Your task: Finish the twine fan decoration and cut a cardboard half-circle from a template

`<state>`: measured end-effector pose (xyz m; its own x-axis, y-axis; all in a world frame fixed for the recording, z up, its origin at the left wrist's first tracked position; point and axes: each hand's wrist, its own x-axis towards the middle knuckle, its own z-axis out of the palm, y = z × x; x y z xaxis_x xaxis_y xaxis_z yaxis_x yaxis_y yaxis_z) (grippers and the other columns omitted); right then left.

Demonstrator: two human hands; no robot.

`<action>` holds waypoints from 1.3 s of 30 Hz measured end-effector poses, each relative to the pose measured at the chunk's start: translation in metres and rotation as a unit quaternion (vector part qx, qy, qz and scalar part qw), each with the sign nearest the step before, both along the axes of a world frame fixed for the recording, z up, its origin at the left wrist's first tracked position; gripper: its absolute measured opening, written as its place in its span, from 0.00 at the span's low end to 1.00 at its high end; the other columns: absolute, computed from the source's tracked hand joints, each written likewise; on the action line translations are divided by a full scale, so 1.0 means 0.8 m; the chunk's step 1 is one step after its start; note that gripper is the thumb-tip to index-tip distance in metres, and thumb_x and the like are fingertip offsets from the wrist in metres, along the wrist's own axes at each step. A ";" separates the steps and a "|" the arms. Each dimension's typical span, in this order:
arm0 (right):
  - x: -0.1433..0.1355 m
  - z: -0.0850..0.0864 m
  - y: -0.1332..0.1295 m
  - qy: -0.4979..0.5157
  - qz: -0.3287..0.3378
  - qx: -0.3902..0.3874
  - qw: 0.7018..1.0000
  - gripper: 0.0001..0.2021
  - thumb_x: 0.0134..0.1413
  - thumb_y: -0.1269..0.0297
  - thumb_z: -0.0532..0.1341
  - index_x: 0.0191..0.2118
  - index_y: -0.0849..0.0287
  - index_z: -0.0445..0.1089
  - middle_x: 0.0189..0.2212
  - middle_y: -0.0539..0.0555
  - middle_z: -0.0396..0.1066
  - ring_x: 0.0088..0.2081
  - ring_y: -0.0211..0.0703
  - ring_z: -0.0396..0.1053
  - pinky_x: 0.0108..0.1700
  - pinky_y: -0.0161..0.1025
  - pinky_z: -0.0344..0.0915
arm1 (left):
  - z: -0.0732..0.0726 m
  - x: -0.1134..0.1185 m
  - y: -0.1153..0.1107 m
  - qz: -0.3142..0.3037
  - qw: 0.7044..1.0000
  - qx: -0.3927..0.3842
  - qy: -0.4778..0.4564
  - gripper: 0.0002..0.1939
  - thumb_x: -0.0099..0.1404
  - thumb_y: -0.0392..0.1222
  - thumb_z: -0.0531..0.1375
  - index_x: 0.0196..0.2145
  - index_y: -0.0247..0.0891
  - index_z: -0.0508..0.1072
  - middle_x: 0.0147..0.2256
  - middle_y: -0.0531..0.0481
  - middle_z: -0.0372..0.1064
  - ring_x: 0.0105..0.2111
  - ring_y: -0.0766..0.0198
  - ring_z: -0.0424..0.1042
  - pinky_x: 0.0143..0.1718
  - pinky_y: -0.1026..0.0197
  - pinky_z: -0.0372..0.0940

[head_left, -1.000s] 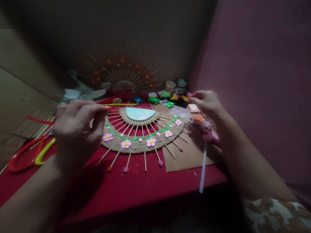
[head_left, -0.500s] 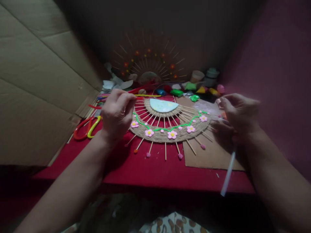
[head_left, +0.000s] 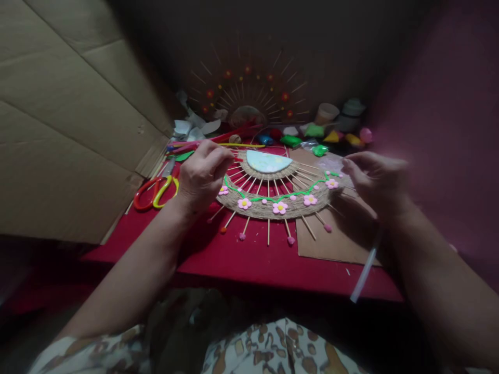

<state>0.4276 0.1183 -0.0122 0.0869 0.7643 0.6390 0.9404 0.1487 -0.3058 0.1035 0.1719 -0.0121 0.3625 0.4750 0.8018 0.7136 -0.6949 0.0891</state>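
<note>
Decoration, apparently, of flowered twine fan (head_left: pixel 262 211), lying on red table (head_left: pixel 234 259) and cardboard (head_left: pixel 331 246) between left hand (head_left: pixel 205 175), seemingly pinching thin red strip (head_left: pixel 238 159), and right hand (head_left: pixel 380 179), with fingertips bunched, any hold impossible to tell; probably calling next for light, steady placement.

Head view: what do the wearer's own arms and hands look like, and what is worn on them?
The left hand and right hand are bare, without gloves; the forearms are uncovered too. A pale sleeve with brown blotches shows at lower left, matching the patterned garment at bottom centre.
</note>
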 end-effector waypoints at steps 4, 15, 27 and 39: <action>-0.015 0.002 -0.007 -0.058 0.037 -0.033 0.997 0.14 0.57 0.59 0.52 0.35 0.57 0.74 0.31 0.56 0.75 0.29 0.43 0.69 0.36 0.40 0.63 | 0.018 -0.009 -0.026 0.025 0.999 -0.045 -0.009 0.04 0.63 0.38 0.56 0.34 0.40 0.72 0.32 0.51 0.70 0.33 0.67 0.68 0.34 0.63 0.62; -0.082 -0.009 -0.037 -0.088 0.340 -0.130 0.927 0.11 0.57 0.67 0.52 0.31 0.58 0.71 0.29 0.55 0.71 0.31 0.40 0.65 0.33 0.37 0.61 | 0.015 -0.020 -0.124 0.021 0.968 -0.203 0.144 0.07 0.65 0.36 0.49 0.31 0.38 0.64 0.29 0.50 0.63 0.28 0.66 0.64 0.29 0.63 0.60; -0.103 -0.029 -0.045 -0.158 0.397 -0.139 0.893 0.08 0.54 0.71 0.54 0.29 0.62 0.70 0.30 0.56 0.65 0.32 0.40 0.59 0.34 0.38 0.56 | -0.033 0.010 -0.182 -0.001 0.950 -0.294 0.104 0.05 0.67 0.37 0.49 0.37 0.38 0.64 0.30 0.51 0.67 0.28 0.67 0.67 0.29 0.64 0.62; -0.116 -0.027 -0.055 -0.191 0.396 -0.179 0.880 0.12 0.55 0.70 0.54 0.28 0.60 0.74 0.29 0.57 0.65 0.33 0.41 0.58 0.35 0.39 0.54 | -0.036 0.034 -0.161 0.000 0.954 -0.252 0.165 0.08 0.64 0.32 0.51 0.34 0.36 0.69 0.30 0.48 0.61 0.32 0.63 0.61 0.32 0.61 0.59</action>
